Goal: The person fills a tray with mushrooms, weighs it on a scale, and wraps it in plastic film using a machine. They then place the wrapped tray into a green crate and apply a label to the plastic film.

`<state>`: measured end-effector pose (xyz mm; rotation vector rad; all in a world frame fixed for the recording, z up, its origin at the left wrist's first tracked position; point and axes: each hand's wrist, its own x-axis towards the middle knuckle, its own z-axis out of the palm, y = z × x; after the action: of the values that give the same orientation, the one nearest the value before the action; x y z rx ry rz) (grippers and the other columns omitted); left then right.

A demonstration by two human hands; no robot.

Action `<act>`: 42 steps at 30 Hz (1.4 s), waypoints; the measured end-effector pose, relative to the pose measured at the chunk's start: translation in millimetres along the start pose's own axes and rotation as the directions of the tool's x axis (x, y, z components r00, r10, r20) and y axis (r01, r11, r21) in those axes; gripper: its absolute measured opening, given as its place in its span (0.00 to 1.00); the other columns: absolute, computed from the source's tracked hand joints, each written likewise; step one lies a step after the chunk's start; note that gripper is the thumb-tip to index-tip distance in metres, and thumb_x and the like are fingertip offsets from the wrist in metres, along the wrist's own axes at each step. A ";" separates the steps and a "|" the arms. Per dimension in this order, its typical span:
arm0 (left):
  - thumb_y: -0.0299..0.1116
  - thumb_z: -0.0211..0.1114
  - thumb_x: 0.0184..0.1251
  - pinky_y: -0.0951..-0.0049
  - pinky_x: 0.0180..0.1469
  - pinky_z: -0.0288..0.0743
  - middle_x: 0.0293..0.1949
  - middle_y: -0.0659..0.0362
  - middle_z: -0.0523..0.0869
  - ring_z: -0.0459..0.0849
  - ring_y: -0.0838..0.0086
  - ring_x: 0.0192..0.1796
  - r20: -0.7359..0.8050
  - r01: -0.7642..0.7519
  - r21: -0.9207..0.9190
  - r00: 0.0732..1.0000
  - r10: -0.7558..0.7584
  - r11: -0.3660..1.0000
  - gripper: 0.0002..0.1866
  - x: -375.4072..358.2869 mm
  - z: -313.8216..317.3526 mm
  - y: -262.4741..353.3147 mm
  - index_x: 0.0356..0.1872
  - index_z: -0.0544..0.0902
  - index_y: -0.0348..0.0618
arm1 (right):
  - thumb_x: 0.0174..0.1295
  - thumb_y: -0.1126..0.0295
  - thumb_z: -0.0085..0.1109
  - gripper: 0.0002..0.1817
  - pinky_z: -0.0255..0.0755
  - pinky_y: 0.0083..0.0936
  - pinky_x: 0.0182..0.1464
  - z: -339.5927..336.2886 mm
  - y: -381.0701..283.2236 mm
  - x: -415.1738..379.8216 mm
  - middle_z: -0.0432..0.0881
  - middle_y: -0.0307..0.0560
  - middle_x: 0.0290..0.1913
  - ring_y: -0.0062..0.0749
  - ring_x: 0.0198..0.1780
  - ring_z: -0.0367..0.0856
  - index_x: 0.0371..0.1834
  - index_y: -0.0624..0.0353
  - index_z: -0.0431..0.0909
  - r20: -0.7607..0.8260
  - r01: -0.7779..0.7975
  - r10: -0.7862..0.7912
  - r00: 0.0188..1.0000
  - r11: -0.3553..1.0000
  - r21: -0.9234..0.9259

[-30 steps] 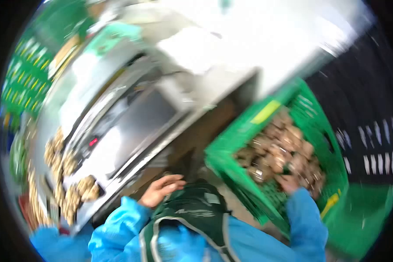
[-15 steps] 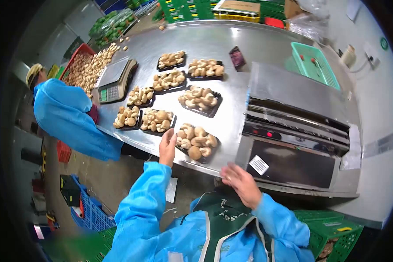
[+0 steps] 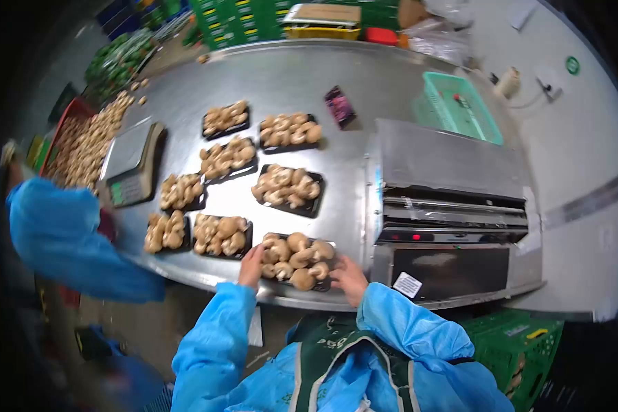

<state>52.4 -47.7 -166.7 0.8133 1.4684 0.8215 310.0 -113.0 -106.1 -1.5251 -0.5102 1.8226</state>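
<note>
A black tray (image 3: 327,282) heaped with brown mushrooms (image 3: 296,261) sits at the near edge of the steel table, between my two hands. My left hand (image 3: 250,268) holds its left side, fingers together against the rim. At its right side my right hand (image 3: 349,279) grips the edge with bent fingers; their tips are partly hidden by the tray. Another mushroom tray (image 3: 221,235) lies just left of my left hand. Beyond it, several more filled trays, such as one in the middle (image 3: 288,187), stand on the steel table (image 3: 343,226).
A wrapping machine (image 3: 453,206) with a dark plate and a white label (image 3: 407,284) is on the right. At left are a weighing scale (image 3: 132,165), loose mushrooms (image 3: 89,147) and a co-worker's blue sleeve (image 3: 62,226). A green basket (image 3: 460,110) stands at back right.
My right hand has moved from in front of the table edge to the tray's right side. My left hand is now at its left side. The camera view has shifted.
</note>
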 end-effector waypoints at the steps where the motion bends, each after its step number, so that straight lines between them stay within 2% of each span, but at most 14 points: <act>1: 0.44 0.50 0.71 0.72 0.54 0.71 0.51 0.57 0.80 0.78 0.73 0.52 0.025 -0.028 -0.027 0.999 0.029 0.999 0.22 -4.1 -0.5 12.2 0.56 0.75 0.38 | 0.55 0.76 0.53 0.32 0.70 0.26 0.45 -5.2 -9.5 -4.1 0.69 0.46 0.53 0.29 0.51 0.69 0.66 0.58 0.57 0.063 0.026 -0.027 0.998 1.000 0.015; 5: 0.44 0.48 0.73 0.71 0.56 0.71 0.53 0.54 0.78 0.78 0.70 0.54 0.267 0.045 -0.183 0.964 0.006 0.982 0.23 -40.7 21.6 127.4 0.57 0.72 0.35 | 0.57 0.76 0.51 0.30 0.71 0.26 0.48 -27.2 -86.1 -47.5 0.72 0.45 0.55 0.28 0.52 0.73 0.66 0.58 0.60 0.144 0.165 -0.184 0.972 0.977 0.133; 7: 0.43 0.46 0.74 0.72 0.52 0.75 0.52 0.56 0.79 0.79 0.71 0.52 0.382 -0.051 -0.179 0.917 0.117 0.983 0.22 -50.2 50.6 181.8 0.57 0.71 0.36 | 0.55 0.77 0.51 0.27 0.69 0.18 0.38 -46.0 -131.2 -64.7 0.74 0.41 0.43 0.22 0.39 0.73 0.62 0.59 0.64 0.128 0.265 -0.284 0.950 0.953 0.149; 11: 0.44 0.46 0.74 0.71 0.51 0.75 0.53 0.57 0.78 0.78 0.73 0.54 0.554 -0.128 -0.090 0.818 0.156 0.988 0.22 -45.3 137.6 249.9 0.61 0.70 0.41 | 0.56 0.76 0.51 0.26 0.73 0.21 0.43 -121.1 -209.9 -82.9 0.76 0.42 0.51 0.24 0.49 0.75 0.61 0.60 0.66 0.036 0.362 -0.361 0.932 0.932 -0.020; 15: 0.49 0.47 0.72 0.63 0.54 0.70 0.53 0.59 0.78 0.73 0.71 0.55 0.604 -0.082 -0.034 0.792 0.085 0.996 0.23 -26.7 248.4 259.7 0.57 0.73 0.43 | 0.55 0.77 0.53 0.21 0.72 0.22 0.35 -221.6 -256.5 -72.3 0.76 0.34 0.35 0.17 0.34 0.72 0.55 0.58 0.72 -0.082 0.310 -0.320 0.944 0.943 -0.119; 22: 0.51 0.51 0.70 0.63 0.53 0.68 0.50 0.59 0.78 0.73 0.71 0.53 0.531 0.044 0.148 0.839 -0.117 0.988 0.23 -5.4 363.7 222.3 0.55 0.75 0.44 | 0.56 0.76 0.52 0.19 0.72 0.24 0.32 -346.1 -269.5 -33.2 0.77 0.39 0.36 0.20 0.35 0.75 0.53 0.58 0.73 -0.180 0.128 -0.188 0.966 0.945 -0.300; 25: 0.47 0.53 0.69 0.69 0.50 0.72 0.48 0.54 0.80 0.78 0.71 0.48 0.498 -0.181 0.214 0.866 0.053 0.960 0.24 1.2 353.4 199.9 0.53 0.76 0.35 | 0.57 0.75 0.52 0.16 0.72 0.27 0.39 -360.1 -265.5 -52.1 0.78 0.42 0.38 0.25 0.39 0.76 0.50 0.62 0.75 -0.245 0.181 -0.268 0.932 0.928 -0.326; 27: 0.40 0.59 0.66 0.68 0.49 0.72 0.43 0.53 0.81 0.79 0.69 0.46 0.477 -0.732 0.361 0.678 0.559 0.578 0.19 -13.5 323.2 199.9 0.51 0.78 0.37 | 0.57 0.75 0.53 0.17 0.73 0.26 0.42 -397.8 -249.4 -61.6 0.79 0.46 0.41 0.28 0.41 0.78 0.50 0.63 0.75 0.018 0.459 -0.711 0.703 0.434 -0.775; 29: 0.31 0.64 0.60 0.65 0.48 0.72 0.38 0.54 0.81 0.80 0.64 0.43 0.567 -0.796 0.494 0.599 0.565 0.349 0.15 -45.9 292.3 219.4 0.49 0.80 0.41 | 0.54 0.77 0.54 0.21 0.72 0.31 0.46 -412.7 -243.3 -100.4 0.78 0.49 0.44 0.35 0.44 0.77 0.54 0.58 0.74 0.274 0.532 -0.664 0.695 0.219 -0.818; 31: 0.25 0.64 0.54 0.63 0.43 0.72 0.37 0.57 0.80 0.79 0.65 0.40 0.756 -0.851 0.510 0.372 0.538 -0.129 0.17 -53.1 268.3 220.7 0.47 0.81 0.48 | 0.52 0.78 0.56 0.25 0.70 0.34 0.49 -423.0 -238.0 -122.6 0.76 0.49 0.46 0.41 0.46 0.74 0.56 0.51 0.74 0.580 0.514 -0.504 0.640 -0.280 -0.811; 34: 0.28 0.61 0.56 0.66 0.44 0.71 0.41 0.61 0.79 0.78 0.68 0.44 0.916 -0.805 0.379 0.256 0.310 -0.457 0.17 -52.3 265.3 221.9 0.48 0.81 0.53 | 0.49 0.81 0.54 0.23 0.69 0.36 0.49 -413.2 -240.4 -126.2 0.75 0.50 0.45 0.44 0.47 0.73 0.51 0.50 0.76 0.709 0.438 -0.325 0.626 -0.605 -0.664; 38: 0.32 0.60 0.55 0.69 0.46 0.67 0.44 0.63 0.76 0.75 0.71 0.44 0.988 -0.852 0.153 0.122 0.095 -0.501 0.18 -40.3 294.5 219.9 0.49 0.80 0.58 | 0.51 0.79 0.56 0.21 0.69 0.36 0.50 -405.7 -226.0 -94.0 0.75 0.49 0.46 0.45 0.48 0.73 0.50 0.50 0.75 0.793 0.529 -0.307 0.526 -0.613 -0.587; 41: 0.30 0.60 0.57 0.69 0.44 0.71 0.44 0.61 0.77 0.76 0.69 0.45 0.984 -0.926 0.108 0.047 0.174 -0.362 0.12 -27.1 308.2 206.8 0.43 0.80 0.52 | 0.59 0.78 0.53 0.08 0.73 0.37 0.48 -392.5 -202.2 -80.4 0.76 0.54 0.47 0.47 0.45 0.78 0.42 0.58 0.75 0.570 0.751 -0.587 0.575 0.103 -0.652; 42: 0.29 0.60 0.60 0.69 0.43 0.73 0.45 0.59 0.78 0.78 0.68 0.44 0.927 -0.988 0.151 0.129 0.353 -0.035 0.10 -26.3 311.8 192.6 0.42 0.79 0.49 | 0.62 0.77 0.51 0.05 0.74 0.37 0.48 -387.4 -200.6 -86.0 0.76 0.56 0.49 0.47 0.46 0.79 0.40 0.60 0.73 0.339 0.679 -0.599 0.726 0.543 -0.495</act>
<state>369.3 36.5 -1.0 2.6423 0.3724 0.3745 740.8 -89.9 1.6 -1.3000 -1.6109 1.1975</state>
